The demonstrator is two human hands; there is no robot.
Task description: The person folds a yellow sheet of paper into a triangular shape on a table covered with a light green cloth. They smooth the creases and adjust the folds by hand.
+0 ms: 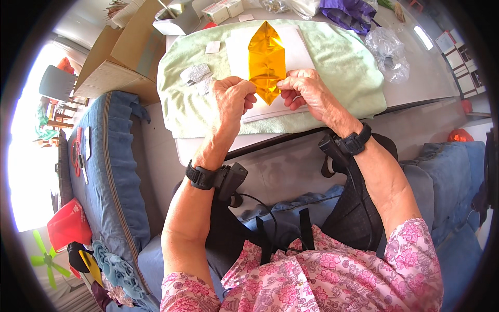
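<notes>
A shiny gold foil paper [267, 57], folded to a point at its far and near ends, is held up over the table between my hands. My left hand [233, 99] pinches its near left edge between thumb and fingers. On the opposite edge, my right hand [303, 90] pinches it the same way, the other fingers curled. Creases run across the foil near its lower end. Beneath it lies a white sheet or board [239, 57] on a pale green towel [343, 78]. Crumpled silvery-grey pieces [195, 74] rest on the towel left of my hands.
Beyond the towel stand a grey container [179, 23] and small white boxes [215, 13]. A purple bag [347, 14] and a clear plastic bag [389, 54] lie at the far right. An open cardboard box [125, 52] is at the left, beside a blue sofa arm [117, 156] with red scissors [77, 151].
</notes>
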